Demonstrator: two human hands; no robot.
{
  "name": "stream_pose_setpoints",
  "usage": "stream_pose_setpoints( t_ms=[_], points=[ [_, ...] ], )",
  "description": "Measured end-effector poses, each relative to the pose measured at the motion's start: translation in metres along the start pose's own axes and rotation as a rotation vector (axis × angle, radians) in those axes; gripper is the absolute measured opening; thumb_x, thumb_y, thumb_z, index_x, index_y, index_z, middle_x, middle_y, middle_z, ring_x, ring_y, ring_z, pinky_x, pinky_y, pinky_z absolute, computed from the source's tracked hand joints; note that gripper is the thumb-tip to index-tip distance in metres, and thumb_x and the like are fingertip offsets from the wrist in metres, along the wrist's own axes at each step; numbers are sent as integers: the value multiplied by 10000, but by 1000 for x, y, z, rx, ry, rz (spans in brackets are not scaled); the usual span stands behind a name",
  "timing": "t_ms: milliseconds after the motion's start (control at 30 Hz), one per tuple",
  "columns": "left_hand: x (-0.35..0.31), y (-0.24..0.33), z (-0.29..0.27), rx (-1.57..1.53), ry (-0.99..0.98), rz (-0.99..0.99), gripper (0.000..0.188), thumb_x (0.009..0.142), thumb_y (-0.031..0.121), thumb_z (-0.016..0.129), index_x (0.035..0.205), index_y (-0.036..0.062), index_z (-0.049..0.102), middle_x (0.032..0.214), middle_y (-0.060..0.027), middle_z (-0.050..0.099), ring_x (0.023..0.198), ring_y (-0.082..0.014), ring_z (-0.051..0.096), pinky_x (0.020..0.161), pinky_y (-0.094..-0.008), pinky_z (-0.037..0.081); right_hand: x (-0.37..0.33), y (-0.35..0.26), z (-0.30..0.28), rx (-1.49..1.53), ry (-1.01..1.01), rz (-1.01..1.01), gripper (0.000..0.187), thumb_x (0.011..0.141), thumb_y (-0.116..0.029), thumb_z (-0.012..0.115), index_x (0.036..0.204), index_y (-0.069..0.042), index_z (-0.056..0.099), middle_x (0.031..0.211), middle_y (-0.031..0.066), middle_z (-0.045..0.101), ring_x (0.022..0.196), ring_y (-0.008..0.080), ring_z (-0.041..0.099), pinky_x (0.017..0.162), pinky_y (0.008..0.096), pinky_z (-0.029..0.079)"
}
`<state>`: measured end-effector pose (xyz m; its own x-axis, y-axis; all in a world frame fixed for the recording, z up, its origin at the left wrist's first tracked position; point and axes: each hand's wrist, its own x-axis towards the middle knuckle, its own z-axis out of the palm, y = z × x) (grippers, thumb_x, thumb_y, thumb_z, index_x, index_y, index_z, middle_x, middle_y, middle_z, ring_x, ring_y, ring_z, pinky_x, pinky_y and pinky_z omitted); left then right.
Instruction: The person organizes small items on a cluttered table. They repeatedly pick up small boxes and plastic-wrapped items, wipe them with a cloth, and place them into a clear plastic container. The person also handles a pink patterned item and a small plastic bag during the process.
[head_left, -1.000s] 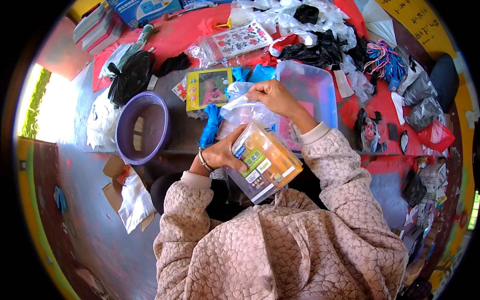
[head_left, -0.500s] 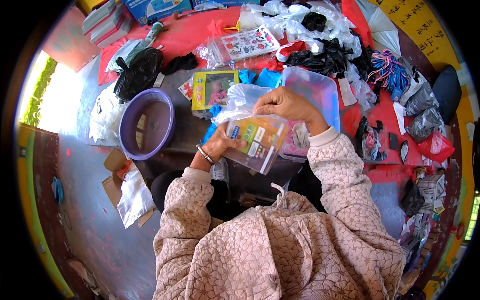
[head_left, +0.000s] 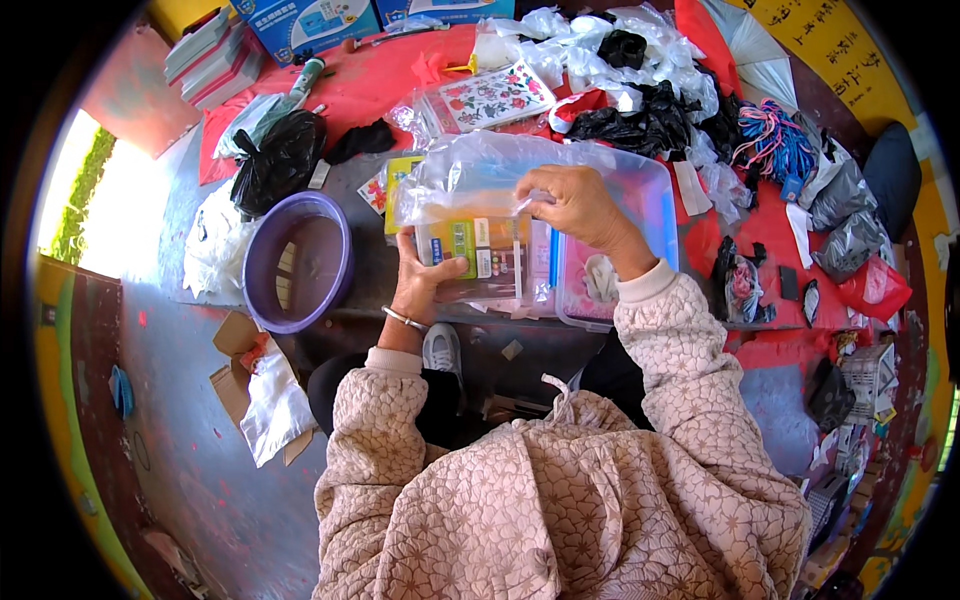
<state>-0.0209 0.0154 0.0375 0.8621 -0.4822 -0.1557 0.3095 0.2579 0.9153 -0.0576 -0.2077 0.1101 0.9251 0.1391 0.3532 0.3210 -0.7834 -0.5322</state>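
Observation:
My left hand (head_left: pixel 422 283) grips the left side of a clear flat packet (head_left: pixel 490 285) with a yellow-green and orange printed insert, thumb on its front. The fingers behind it are hidden. Above the packet spreads a loose clear plastic film (head_left: pixel 450 185). My right hand (head_left: pixel 572 203) pinches the film's edge between thumb and fingers. Under my right wrist stands a clear plastic box (head_left: pixel 668 215) with a pink item and a crumpled white piece inside. Partly behind the film lies a yellow-framed picture pack (head_left: pixel 400 185).
A purple basin (head_left: pixel 346 225) stands at the left, beside a black plastic bag (head_left: pixel 285 150). Crumpled clear and black bags (head_left: pixel 650 120) pile up at the back right. A flower-patterned sheet (head_left: pixel 500 97) lies behind the film. On the floor, an opened cardboard box (head_left: pixel 233 332) holds white material.
The packet has turned more level and shifted slightly left. The film above it has spread wide, covering much of the yellow-framed pack. My right hand still pinches it.

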Motion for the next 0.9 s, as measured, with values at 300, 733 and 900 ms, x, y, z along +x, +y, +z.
stream_pose_setpoints(
  t_ms=[300, 733, 900],
  points=[
    [4, -13, -11, 284, 35, 109, 1105, 568, -9, 741, 1318, 84, -65, 999, -171, 543, 898, -207, 555, 776, -320, 481, -1, 15, 17, -86, 19, -47, 119, 734, -125, 605, 840, -80, 633, 755, 84, 624, 677, 243, 597, 594, 324, 456],
    [9, -15, -16, 529, 112, 165, 908, 533, 71, 767, 1231, 8, 190, 1014, -162, 518, 893, -211, 537, 783, -312, 453, -3, 3, 35, 134, -104, -202, 176, 728, -197, 623, 878, -108, 635, 704, 72, 599, 647, 255, 581, 567, 347, 436],
    [8, -19, -16, 499, 219, 202, 803, 553, 76, 768, 1135, 13, 219, 979, -156, 491, 863, -196, 520, 753, -306, 463, -1, 2, 33, -200, -5, -104, 369, 704, -109, 592, 1070, -138, 550, 800, 56, 542, 665, 243, 571, 564, 349, 445]
  ],
)
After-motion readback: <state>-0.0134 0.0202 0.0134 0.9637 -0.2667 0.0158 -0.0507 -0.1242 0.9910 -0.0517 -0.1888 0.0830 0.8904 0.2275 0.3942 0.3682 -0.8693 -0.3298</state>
